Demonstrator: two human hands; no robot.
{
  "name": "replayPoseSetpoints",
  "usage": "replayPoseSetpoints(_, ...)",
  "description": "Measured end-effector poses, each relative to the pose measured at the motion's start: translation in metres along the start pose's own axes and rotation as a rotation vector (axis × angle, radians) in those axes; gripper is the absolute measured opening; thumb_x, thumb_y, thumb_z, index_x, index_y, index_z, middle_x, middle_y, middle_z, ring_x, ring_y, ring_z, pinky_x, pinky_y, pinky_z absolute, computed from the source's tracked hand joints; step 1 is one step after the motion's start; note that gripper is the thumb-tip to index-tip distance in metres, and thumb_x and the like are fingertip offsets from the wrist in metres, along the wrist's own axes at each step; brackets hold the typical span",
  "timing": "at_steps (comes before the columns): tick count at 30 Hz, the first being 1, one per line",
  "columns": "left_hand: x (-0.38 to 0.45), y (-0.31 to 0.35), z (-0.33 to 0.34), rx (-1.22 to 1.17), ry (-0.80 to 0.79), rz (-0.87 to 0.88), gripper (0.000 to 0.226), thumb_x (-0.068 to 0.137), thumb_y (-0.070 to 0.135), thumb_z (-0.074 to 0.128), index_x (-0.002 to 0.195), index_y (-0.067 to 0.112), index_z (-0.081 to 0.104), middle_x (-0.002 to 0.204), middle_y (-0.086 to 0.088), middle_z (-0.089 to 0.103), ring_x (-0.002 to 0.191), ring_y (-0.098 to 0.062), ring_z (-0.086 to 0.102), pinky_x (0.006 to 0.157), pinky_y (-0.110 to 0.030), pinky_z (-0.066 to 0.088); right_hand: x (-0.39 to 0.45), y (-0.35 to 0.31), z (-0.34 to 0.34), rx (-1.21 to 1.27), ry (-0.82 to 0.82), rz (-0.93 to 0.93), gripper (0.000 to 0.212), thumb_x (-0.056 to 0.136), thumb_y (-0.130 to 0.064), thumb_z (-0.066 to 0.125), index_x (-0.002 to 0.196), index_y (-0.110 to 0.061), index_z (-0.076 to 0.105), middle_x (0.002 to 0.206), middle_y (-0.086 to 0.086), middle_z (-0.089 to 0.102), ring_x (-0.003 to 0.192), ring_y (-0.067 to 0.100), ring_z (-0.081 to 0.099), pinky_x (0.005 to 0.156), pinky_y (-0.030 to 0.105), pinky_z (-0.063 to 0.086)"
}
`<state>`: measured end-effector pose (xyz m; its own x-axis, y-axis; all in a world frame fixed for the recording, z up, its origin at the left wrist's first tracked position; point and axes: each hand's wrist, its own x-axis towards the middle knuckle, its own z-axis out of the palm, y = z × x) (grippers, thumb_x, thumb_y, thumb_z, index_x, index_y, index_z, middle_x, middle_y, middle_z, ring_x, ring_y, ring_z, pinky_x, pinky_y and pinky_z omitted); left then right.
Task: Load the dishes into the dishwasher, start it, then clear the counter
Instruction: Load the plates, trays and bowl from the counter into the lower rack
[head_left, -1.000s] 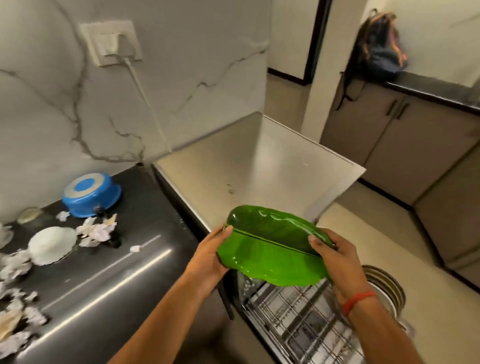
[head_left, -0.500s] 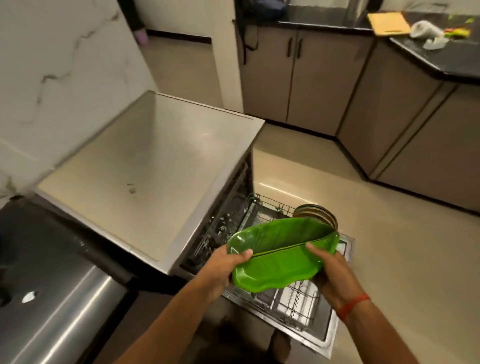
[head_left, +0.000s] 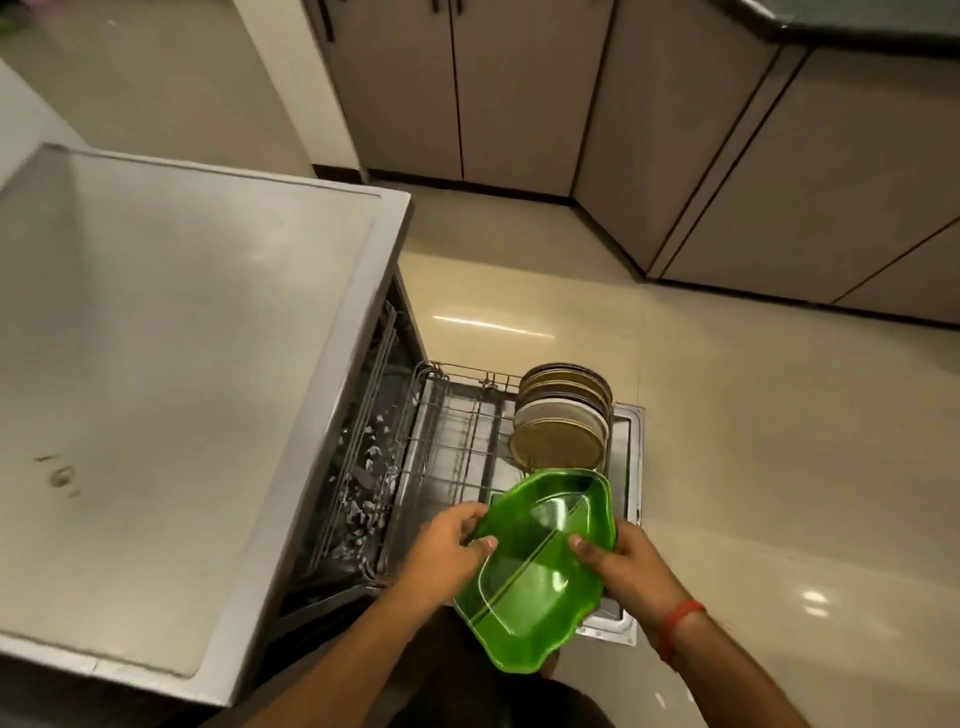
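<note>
A: Obs. 1, hands. Left hand (head_left: 451, 540) grips the left edge of the green leaf-shaped dish (head_left: 540, 566), thumb on the inner face, fingers curled behind the rim. Right hand (head_left: 621, 561) holds the opposite edge the same way, thumb on the inside. A red thread band (head_left: 678, 623) sits on the right wrist.

B: Dish orientation?

A: Tilted, hollow side facing the camera, dark centre line running diagonally. It is held in the air above the near part of the pulled-out lower rack (head_left: 457, 441).

B: What occupies the rack?

A: A row of round plates (head_left: 561, 415) standing on edge at the far right, just beyond the dish's upper rim; the dish hides the lowest part of the nearest plate. The wire tines to the left of the plates carry nothing.

B: Surroundings?

A: The rack rests over the lowered dishwasher door (head_left: 631, 467), whose metal edge shows at right. Left of the rack is the open dishwasher cavity (head_left: 363, 467); contents inside are dark and too small to identify. Above it, the pale grey dishwasher top (head_left: 182, 364) fills the left of the view, with a small stain near its left edge. Beyond: cream tiled floor (head_left: 753, 467) and beige cabinet doors (head_left: 519, 93) along the far side
</note>
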<state>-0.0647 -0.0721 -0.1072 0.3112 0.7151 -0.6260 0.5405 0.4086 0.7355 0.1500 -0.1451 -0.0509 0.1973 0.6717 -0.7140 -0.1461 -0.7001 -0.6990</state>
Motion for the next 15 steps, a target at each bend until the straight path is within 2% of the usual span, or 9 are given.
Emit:
replayPoseSetpoints(1,0.011,-0.002,0.000,0.039,0.015,-0.009,0.030,0.091,0.011,0.073,0.098,0.039,0.064,0.102,0.013,0.070,0.102,-0.006,0.064,0.097,-0.027,0.050,0.012,0.002,0.003,-0.010,0.013,0.004,0.015,0.093,0.001,0.062,0.097,-0.013,0.069,0.094,0.012,0.077,0.081,0.020,0.074,0.077,0.037,0.061)
replayPoseSetpoints(3,0.033,-0.007,-0.003,0.077,0.039,-0.010,0.027,0.091,0.011,0.073,0.086,0.036,0.063,0.088,0.014,0.071,0.091,-0.006,0.066,0.090,-0.031,0.053,0.035,0.004,0.007,-0.005,0.060,0.005,0.012,0.092,-0.002,0.065,0.099,-0.012,0.069,0.095,0.013,0.076,0.087,0.026,0.073,0.085,0.047,0.058)
replayPoseSetpoints(5,0.056,-0.017,-0.006,0.065,0.037,-0.033,0.021,0.092,0.008,0.070,0.086,0.028,0.066,0.080,0.012,0.071,0.083,-0.009,0.067,0.081,-0.030,0.053,0.060,0.006,0.014,0.006,0.089,0.013,0.014,0.093,-0.003,0.064,0.104,-0.011,0.068,0.093,0.010,0.075,0.090,0.029,0.072,0.088,0.048,0.057)
replayPoseSetpoints(8,0.098,-0.034,-0.011,0.022,0.099,-0.096,0.020,0.094,0.001,0.066,0.088,0.020,0.065,0.086,0.004,0.071,0.086,-0.016,0.066,0.073,-0.025,0.050,0.111,0.012,0.026,-0.059,0.083,0.006,0.020,0.096,-0.003,0.060,0.095,-0.022,0.067,0.094,0.008,0.074,0.093,0.030,0.070,0.092,0.050,0.055)
replayPoseSetpoints(10,0.132,-0.049,-0.015,0.050,0.155,-0.102,0.018,0.093,0.001,0.067,0.089,0.018,0.065,0.088,0.001,0.071,0.085,-0.017,0.065,0.072,-0.025,0.048,0.153,0.021,0.036,-0.191,0.074,-0.050,0.015,0.093,-0.018,0.065,0.090,-0.032,0.070,0.095,0.005,0.075,0.092,0.028,0.072,0.090,0.054,0.056)
replayPoseSetpoints(12,0.164,-0.067,-0.018,0.088,0.189,-0.100,0.018,0.092,-0.001,0.067,0.088,0.016,0.063,0.082,0.002,0.066,0.076,-0.013,0.061,0.067,-0.021,0.044,0.197,0.038,0.042,-0.349,0.068,-0.102,0.011,0.083,-0.035,0.063,0.089,-0.040,0.071,0.095,0.003,0.076,0.088,0.027,0.073,0.081,0.054,0.058)
replayPoseSetpoints(15,0.213,-0.087,-0.025,0.147,0.257,-0.096,0.022,0.090,-0.005,0.065,0.086,0.016,0.060,0.073,0.004,0.056,0.071,-0.014,0.054,0.060,-0.020,0.041,0.257,0.041,0.053,-0.553,0.067,-0.152,0.019,0.091,-0.025,0.065,0.108,-0.020,0.072,0.102,0.013,0.075,0.094,0.034,0.071,0.085,0.051,0.057)
